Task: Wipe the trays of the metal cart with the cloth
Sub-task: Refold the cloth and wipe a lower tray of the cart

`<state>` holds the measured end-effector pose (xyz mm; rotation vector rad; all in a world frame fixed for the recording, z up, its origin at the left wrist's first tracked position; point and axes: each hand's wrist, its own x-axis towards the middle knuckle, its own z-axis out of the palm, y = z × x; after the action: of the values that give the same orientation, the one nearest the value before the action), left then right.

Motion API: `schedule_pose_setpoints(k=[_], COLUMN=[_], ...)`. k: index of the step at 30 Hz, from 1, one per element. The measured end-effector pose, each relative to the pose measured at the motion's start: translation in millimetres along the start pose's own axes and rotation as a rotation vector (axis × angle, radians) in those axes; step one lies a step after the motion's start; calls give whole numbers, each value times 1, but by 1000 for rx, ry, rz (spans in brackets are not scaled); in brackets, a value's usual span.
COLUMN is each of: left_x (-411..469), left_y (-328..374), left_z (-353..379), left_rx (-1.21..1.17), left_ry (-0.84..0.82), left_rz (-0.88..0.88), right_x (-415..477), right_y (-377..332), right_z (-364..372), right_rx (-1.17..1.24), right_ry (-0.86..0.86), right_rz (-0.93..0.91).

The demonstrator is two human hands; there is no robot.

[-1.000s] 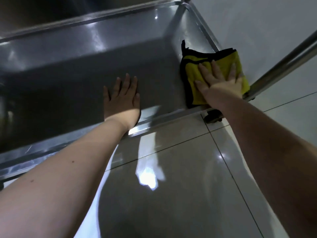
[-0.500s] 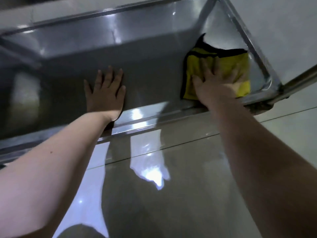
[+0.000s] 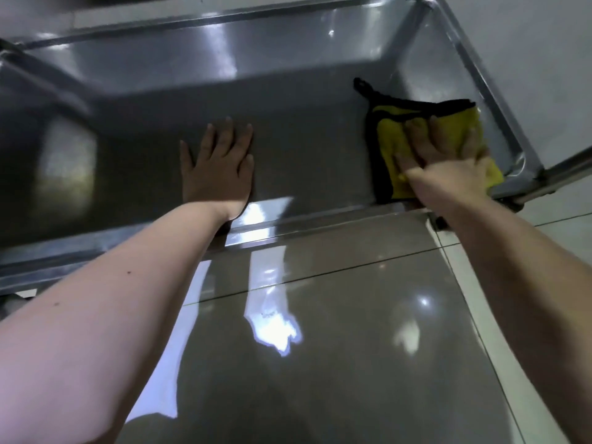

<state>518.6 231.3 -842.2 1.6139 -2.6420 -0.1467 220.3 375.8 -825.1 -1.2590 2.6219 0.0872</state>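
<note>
The cart's low metal tray [image 3: 304, 129] fills the upper half of the head view, shiny with a raised rim. A yellow cloth with a black border [image 3: 389, 145] lies flat in the tray's near right corner. My right hand [image 3: 445, 161] presses on the cloth with straight, spread fingers and covers much of it. My left hand [image 3: 219, 169] rests flat on the bare tray floor near the front rim, fingers straight and slightly spread, about a hand's width left of the cloth.
A metal cart post [image 3: 563, 169] rises at the tray's near right corner, with a dark caster [image 3: 440, 223] below it. Another blurred post [image 3: 41, 88] crosses the left side. Glossy grey floor tiles [image 3: 320, 347] lie in front of the cart.
My right hand and the cloth have slid a little back from the right rim toward the near corner. My left hand has stayed flat on the tray. The camera has shifted.
</note>
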Motion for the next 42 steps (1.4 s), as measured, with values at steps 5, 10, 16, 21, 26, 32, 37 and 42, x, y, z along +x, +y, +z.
schedule_pose_setpoints(k=[5,10,16,21,26,32,37,42], left_x=[-3,-4,-6,-6,-8,-9,-10,-10], left_y=[0,-4,-8,-7,-12,-11,-13,-20], left_z=[2,4,5,4,5,3,4,-7], left_rx=[4,-26,-10,-14,-23,-35,-67,-84], left_ry=[1,38,40,-6,6,-7,-23,-88], left_rz=[-18,-45,-250,-242,-209,-199,-209,-156], right_x=[8,-39,-67,-8,53,26,-64,-82], right_y=[5,-101,-179,-192,-214,-194,-149,-142], right_z=[-5,15,31,19,-2,-5,15,26], right_rx=[-5,24,4,-14,45,21,-35,-62], right_ry=[-28,7,55,9,-44,-75,-76,-47], right_rz=[225,-9,-364,-353,-306,-378,-456,-455])
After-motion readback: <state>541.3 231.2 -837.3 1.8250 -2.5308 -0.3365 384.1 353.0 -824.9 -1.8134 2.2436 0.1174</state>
